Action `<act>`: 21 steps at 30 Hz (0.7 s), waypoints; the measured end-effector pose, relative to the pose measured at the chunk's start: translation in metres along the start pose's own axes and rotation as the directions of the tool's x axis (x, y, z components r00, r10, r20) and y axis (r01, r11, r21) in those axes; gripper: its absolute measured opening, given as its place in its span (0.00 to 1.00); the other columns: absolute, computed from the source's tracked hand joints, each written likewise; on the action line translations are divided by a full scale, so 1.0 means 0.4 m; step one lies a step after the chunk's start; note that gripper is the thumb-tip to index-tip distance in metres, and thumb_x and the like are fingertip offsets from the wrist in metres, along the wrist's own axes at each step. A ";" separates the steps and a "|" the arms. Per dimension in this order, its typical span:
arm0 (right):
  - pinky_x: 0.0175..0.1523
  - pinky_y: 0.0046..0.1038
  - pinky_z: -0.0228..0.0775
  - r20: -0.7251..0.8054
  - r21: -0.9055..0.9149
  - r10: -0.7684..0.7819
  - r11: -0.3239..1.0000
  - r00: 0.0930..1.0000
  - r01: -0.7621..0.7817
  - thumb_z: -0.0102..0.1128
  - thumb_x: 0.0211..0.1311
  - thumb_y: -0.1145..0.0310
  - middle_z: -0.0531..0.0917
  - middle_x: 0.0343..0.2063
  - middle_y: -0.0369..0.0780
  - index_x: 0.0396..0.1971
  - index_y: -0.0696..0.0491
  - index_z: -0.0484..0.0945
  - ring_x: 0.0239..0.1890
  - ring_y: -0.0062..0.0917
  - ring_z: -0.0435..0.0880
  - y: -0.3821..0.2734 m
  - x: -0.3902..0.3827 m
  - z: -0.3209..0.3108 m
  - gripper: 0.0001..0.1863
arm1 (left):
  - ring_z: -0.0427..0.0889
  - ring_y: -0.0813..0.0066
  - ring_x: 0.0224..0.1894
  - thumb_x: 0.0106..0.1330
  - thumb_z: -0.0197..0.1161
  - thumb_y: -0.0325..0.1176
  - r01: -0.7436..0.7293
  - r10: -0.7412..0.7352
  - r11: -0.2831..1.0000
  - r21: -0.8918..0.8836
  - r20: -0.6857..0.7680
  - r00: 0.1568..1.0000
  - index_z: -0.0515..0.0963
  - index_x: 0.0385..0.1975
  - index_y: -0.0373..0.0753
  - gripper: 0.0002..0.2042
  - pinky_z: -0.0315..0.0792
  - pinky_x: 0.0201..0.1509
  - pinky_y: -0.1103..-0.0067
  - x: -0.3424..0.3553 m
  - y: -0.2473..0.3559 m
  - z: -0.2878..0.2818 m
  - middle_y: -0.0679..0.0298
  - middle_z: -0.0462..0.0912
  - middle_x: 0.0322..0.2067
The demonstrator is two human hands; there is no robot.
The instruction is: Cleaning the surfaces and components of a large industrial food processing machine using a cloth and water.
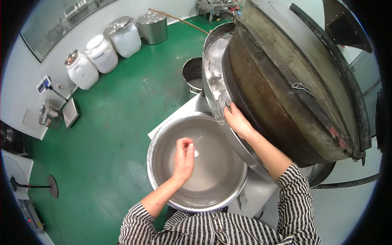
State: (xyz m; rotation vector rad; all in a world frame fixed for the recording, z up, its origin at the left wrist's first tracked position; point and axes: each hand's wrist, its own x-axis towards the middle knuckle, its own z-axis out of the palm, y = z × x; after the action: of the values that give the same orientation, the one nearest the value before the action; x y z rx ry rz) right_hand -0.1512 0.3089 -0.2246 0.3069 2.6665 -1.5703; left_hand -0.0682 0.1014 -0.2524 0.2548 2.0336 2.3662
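Cloth, grey, crumpled: hanging at the left edge of the big tilted bowl, above the far right side of the basin; its exact material remaining unclear

Right hand: reaching in from the near right, grasping the cloth between thumb and fingers, and holding it at the metal rim

Left hand: hovering over the left half of the basin, fingers curling inward; whether it is clenching anything, I cannot tell

Basin, round, metal: standing below the hands, just in front of the person, containing what is looking like cloudy liquid

Tilted bowl, large, dark, stained: leaning across the far right, its metal rim overhanging the basin

Bucket, dark inside: standing beyond the basin, just left of the rim

Far left, along the wall: three white tubs standing in a row, a lidded metal pot standing at their right

Left: a scale standing on the green floor, a smaller metal pot standing just beside it
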 end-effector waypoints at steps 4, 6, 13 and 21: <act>0.60 0.35 0.55 -0.015 -0.205 -0.121 0.972 0.992 0.116 0.43 0.62 0.55 0.67 0.50 0.62 0.51 0.70 0.59 0.57 0.47 0.65 -0.056 0.029 0.040 0.31 | 0.67 0.79 0.30 0.65 0.48 0.28 0.166 -0.141 0.961 0.221 -0.125 0.982 0.65 0.38 0.35 0.06 0.64 0.36 0.82 -0.063 0.010 -0.142 0.65 0.68 0.30; 0.57 0.36 0.58 -0.034 -0.161 -0.101 0.982 0.994 0.095 0.42 0.62 0.56 0.71 0.45 0.62 0.47 0.69 0.62 0.52 0.49 0.69 -0.053 0.111 0.063 0.28 | 0.69 0.72 0.31 0.62 0.52 0.27 -0.008 0.111 0.911 0.413 -0.226 0.968 0.66 0.36 0.34 0.06 0.66 0.38 0.78 -0.066 -0.009 -0.191 0.61 0.69 0.31; 0.50 0.37 0.63 -0.391 0.053 0.025 0.999 0.920 -0.004 0.38 0.63 0.62 0.73 0.42 0.59 0.42 0.65 0.67 0.48 0.46 0.73 -0.082 0.194 0.028 0.20 | 0.70 0.55 0.41 0.57 0.59 0.35 0.043 0.126 0.475 0.879 -0.116 0.985 0.69 0.40 0.32 0.16 0.67 0.43 0.67 -0.005 -0.102 -0.259 0.52 0.69 0.36; 0.46 0.27 0.63 -0.152 -0.075 -0.334 0.942 0.930 0.326 0.42 0.55 0.77 0.70 0.39 0.47 0.47 0.58 0.59 0.38 0.29 0.71 -0.055 -0.267 0.056 0.17 | 0.77 0.60 0.30 0.58 0.58 0.49 0.272 -0.153 0.606 0.747 -0.227 0.962 0.73 0.38 0.29 0.24 0.70 0.37 0.71 0.042 -0.161 -0.362 0.51 0.77 0.29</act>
State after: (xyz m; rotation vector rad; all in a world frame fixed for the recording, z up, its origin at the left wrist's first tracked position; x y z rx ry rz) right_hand -0.0521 0.2628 -0.2030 -0.0215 3.0067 -1.6199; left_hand -0.1098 -0.0288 -0.3344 -0.1716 2.8437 1.2535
